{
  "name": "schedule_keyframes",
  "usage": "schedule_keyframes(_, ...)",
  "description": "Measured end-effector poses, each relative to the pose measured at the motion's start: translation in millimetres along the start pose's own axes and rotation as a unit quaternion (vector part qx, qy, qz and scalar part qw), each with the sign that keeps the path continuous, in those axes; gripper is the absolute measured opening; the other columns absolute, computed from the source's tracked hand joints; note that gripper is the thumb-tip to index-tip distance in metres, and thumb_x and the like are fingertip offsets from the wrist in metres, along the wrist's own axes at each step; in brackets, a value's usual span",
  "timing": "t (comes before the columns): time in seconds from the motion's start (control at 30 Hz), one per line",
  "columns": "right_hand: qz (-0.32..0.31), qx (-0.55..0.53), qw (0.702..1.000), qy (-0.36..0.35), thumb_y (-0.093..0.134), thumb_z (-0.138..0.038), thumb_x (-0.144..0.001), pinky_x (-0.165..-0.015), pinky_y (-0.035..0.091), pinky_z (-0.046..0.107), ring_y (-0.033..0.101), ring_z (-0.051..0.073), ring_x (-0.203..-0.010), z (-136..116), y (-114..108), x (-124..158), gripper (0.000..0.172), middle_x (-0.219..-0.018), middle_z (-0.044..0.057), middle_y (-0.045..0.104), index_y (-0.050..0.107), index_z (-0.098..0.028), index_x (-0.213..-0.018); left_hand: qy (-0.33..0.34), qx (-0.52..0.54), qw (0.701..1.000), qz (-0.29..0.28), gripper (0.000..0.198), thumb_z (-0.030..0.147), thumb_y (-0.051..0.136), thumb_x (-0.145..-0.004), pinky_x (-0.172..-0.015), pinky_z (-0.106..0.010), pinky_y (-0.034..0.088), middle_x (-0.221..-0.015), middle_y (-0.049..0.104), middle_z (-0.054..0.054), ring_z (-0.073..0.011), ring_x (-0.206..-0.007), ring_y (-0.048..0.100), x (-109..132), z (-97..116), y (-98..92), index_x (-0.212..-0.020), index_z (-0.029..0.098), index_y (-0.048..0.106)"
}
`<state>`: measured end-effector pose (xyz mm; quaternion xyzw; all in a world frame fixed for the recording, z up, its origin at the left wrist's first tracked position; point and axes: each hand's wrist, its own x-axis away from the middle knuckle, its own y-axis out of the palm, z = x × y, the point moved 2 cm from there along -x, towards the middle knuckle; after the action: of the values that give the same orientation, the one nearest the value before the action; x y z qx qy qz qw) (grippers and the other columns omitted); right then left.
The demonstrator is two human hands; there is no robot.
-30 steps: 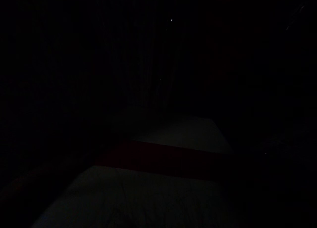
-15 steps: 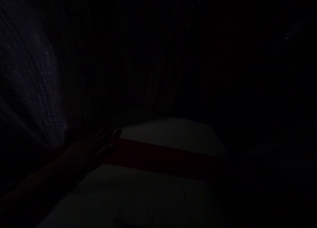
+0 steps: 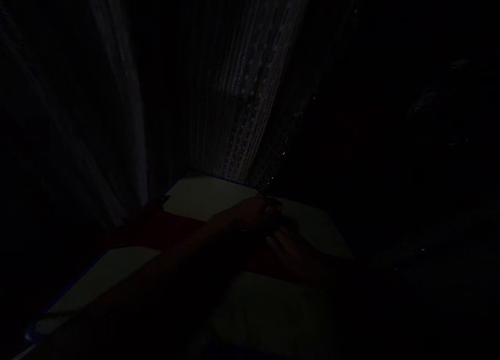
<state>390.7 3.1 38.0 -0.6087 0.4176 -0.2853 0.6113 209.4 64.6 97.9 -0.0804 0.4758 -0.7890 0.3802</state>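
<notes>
The picture is very dark. A long dark-red strip, apparently cloth (image 3: 167,230), runs across a pale board (image 3: 281,308) with a blue edge. My left hand (image 3: 253,214) reaches over the strip near the board's middle; its fingers point right and are mostly lost in shadow. Just beside it, my right hand (image 3: 292,253) lies on the strip with its fingers stretched toward the left hand. The two hands are close together, and I cannot tell whether they touch. Whether the left hand holds anything is hidden by the dark.
Behind the board hangs a pale patterned curtain (image 3: 250,99). More hanging fabric (image 3: 133,104) is at the left. A few small glints show in the darkness at the right, where shapes cannot be made out.
My left hand has moved right along the red strip, from its left part to the middle. My right hand now shows beside it. The view has shifted, and more curtain shows.
</notes>
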Motion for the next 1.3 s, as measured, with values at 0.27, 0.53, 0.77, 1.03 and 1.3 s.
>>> schedule_keyframes(0.27,-0.045,0.017,0.998,-0.037,0.018,-0.059,-0.109,-0.129,0.021,0.057,0.026,0.028,-0.153,-11,22,-13,0.069,-0.162,0.008,0.036,0.050,-0.014,-0.150,0.027,0.003,0.997,-0.072,0.061,0.054,0.033,-0.108,-0.127,-0.047,0.021,-0.165,0.037,-0.009,-0.0279,-0.155,0.027,58,-35,10.1,-0.158,0.020,0.040)
schedule_keyframes(0.53,0.003,0.036,0.999,-0.035,0.016,-0.056,-0.109,-0.128,0.027,0.057,0.023,0.024,-0.155,-2,33,-5,0.071,-0.167,0.006,0.019,0.034,-0.009,-0.160,0.043,-0.107,0.991,-0.073,0.050,0.047,0.040,-0.108,-0.118,-0.049,0.035,-0.155,0.050,-0.009,-0.0285,-0.143,0.045,72,-47,16.7,-0.150,0.023,0.052)
schedule_keyframes(0.77,-0.020,-0.025,0.999,-0.025,0.012,-0.058,-0.109,-0.127,0.027,0.058,0.027,0.022,-0.154,9,37,-7,0.072,-0.164,0.006,0.029,0.039,-0.013,-0.158,-0.013,-0.087,0.996,-0.029,0.034,0.041,0.051,-0.104,-0.087,-0.033,0.051,-0.124,0.069,-0.007,-0.0225,-0.106,0.067,67,-53,16.6,-0.128,0.026,0.070)
schedule_keyframes(1.03,0.051,0.021,0.998,-0.026,0.010,-0.060,-0.109,-0.125,0.032,0.060,0.029,0.025,-0.153,-4,31,1,0.074,-0.165,0.002,0.022,0.036,-0.012,-0.159,0.043,-0.135,0.990,-0.025,0.044,0.046,0.039,-0.109,-0.111,-0.043,0.041,-0.145,0.061,-0.004,-0.0253,-0.134,0.055,73,-23,19.4,-0.147,0.030,0.054)
schedule_keyframes(1.3,0.022,0.008,0.997,-0.068,0.008,-0.067,-0.106,-0.123,0.034,0.061,0.029,0.027,-0.153,1,35,3,0.085,-0.163,0.009,0.025,0.038,-0.005,-0.157,-0.005,-0.126,0.982,-0.142,0.082,0.070,0.028,-0.102,-0.129,-0.050,0.000,-0.171,0.010,-0.004,-0.0266,-0.160,0.004,79,-32,39.2,-0.165,0.020,0.015)
